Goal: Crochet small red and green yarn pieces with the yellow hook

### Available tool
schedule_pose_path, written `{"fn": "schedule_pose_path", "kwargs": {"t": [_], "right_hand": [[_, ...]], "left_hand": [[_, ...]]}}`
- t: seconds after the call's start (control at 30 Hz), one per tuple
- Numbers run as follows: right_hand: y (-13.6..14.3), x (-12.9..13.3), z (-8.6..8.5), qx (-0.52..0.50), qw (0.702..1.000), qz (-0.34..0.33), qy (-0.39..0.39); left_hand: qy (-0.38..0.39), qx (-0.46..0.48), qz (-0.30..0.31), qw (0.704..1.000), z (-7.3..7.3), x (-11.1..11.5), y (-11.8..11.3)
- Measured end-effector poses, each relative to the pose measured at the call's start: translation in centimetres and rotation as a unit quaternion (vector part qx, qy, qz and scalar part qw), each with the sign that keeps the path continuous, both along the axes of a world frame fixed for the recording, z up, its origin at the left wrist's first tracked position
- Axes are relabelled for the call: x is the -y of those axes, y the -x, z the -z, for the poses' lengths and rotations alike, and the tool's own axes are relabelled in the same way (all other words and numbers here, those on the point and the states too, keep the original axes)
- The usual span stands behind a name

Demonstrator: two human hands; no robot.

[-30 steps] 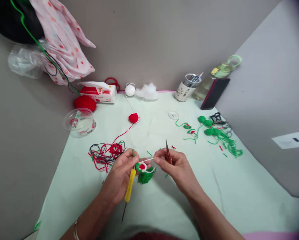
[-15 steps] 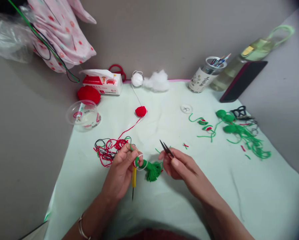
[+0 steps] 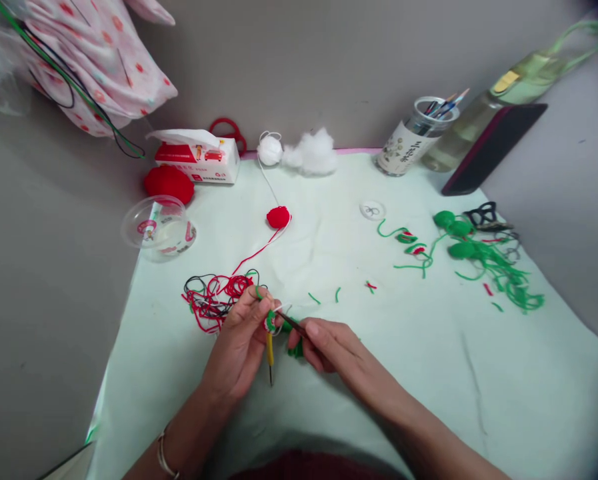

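Observation:
My left hand (image 3: 239,337) is closed around a small crocheted piece (image 3: 270,321) in green, white and red. A crochet hook with a yellow handle (image 3: 269,350) hangs below the same hand, its dark metal end pointing down. White yarn (image 3: 281,327) loops out at the right of the piece. My right hand (image 3: 331,343) pinches dark pointed tweezers (image 3: 291,323), whose tips are at the yarn beside the crocheted piece. Whether the tips grip the yarn I cannot tell. Under my right fingers lies a green yarn bundle (image 3: 295,348), mostly covered.
Tangled red and black yarn (image 3: 213,300) lies left of my hands. Beyond are a red yarn ball (image 3: 279,217), white yarn ball (image 3: 270,151), stuffing (image 3: 313,153), clear tub (image 3: 161,230) and tissue box (image 3: 211,163). Green crocheted pieces (image 3: 461,250), a pen cup (image 3: 409,143) and a phone (image 3: 493,150) occupy the right.
My right hand has moved left with the tweezers, bringing their tips to the piece in my left hand and covering much of the green bundle. The whole view has shifted slightly.

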State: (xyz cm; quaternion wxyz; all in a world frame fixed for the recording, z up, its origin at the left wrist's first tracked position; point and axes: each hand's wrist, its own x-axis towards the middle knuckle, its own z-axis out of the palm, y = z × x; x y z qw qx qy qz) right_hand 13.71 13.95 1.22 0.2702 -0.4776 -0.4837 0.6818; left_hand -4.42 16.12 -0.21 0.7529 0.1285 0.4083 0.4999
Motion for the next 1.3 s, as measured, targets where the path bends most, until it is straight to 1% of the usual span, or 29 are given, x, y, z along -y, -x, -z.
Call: {"fn": "schedule_pose_path", "kwargs": {"t": [0.3, 0.5, 0.67, 0.73, 0.8, 0.83, 0.9, 0.93, 0.97, 1.03, 1.07, 1.1, 1.13, 1.2, 1.27, 1.3], "right_hand": [[0.7, -0.2, 0.6, -0.002, 1.0, 0.018, 0.0], [1.0, -0.1, 0.6, 0.006, 0.999, 0.042, -0.013], [1.2, 0.0, 1.4, -0.016, 0.998, 0.06, 0.011], [1.1, 0.0, 1.4, -0.034, 0.997, 0.07, 0.017], [0.5, -0.1, 1.0, -0.035, 0.996, 0.08, 0.004], [-0.1, -0.2, 0.8, -0.018, 0.996, 0.087, -0.016], [-1.6, -0.6, 0.2, 0.064, 0.989, 0.108, -0.083], [-2.4, -0.8, 0.1, 0.125, 0.976, 0.122, -0.128], [-3.2, -1.0, 0.1, 0.188, 0.954, 0.147, -0.18], [-4.4, -1.2, 0.5, 0.287, 0.888, 0.203, -0.296], [-4.6, -1.1, 0.8, 0.316, 0.856, 0.217, -0.347], [-4.6, -1.0, 1.0, 0.331, 0.829, 0.215, -0.397], [-4.2, -0.7, 1.2, 0.336, 0.806, 0.199, -0.444], [-2.7, -0.1, 1.0, 0.336, 0.759, 0.146, -0.537], [-0.8, 0.5, 0.3, 0.328, 0.708, 0.101, -0.617], [0.1, 0.6, -0.2, 0.307, 0.685, 0.056, -0.659]], "left_hand": [[0.012, -0.022, 0.008, 1.0, 0.4, 0.3, -0.3], [0.012, -0.002, -0.002, 1.0, 0.2, 0.4, -0.5], [0.001, 0.002, -0.001, 1.0, 0.1, 0.5, -0.6], [0.008, 0.012, -0.013, 1.0, -0.1, 0.5, -0.6], [0.02, 0.031, -0.027, 0.999, -0.4, 0.4, -0.6], [0.029, 0.043, -0.033, 0.998, -0.6, 0.3, -0.5], [0.049, 0.069, -0.045, 0.995, -1.1, 0.1, -0.3], [0.06, 0.079, -0.051, 0.994, -1.3, 0.0, -0.1], [0.07, 0.084, -0.057, 0.992, -1.6, -0.1, 0.0], [0.082, 0.087, -0.068, 0.991, -2.1, -0.2, 0.2], [0.082, 0.088, -0.072, 0.99, -2.3, -0.3, 0.2], [0.079, 0.09, -0.077, 0.99, -2.5, -0.2, 0.1], [0.075, 0.091, -0.083, 0.99, -2.7, -0.2, 0.0], [0.074, 0.086, -0.09, 0.989, -3.2, 0.1, -0.3], [0.079, 0.073, -0.089, 0.99, -3.8, 0.4, -0.8], [0.08, 0.066, -0.086, 0.991, -4.1, 0.6, -1.1]]}}
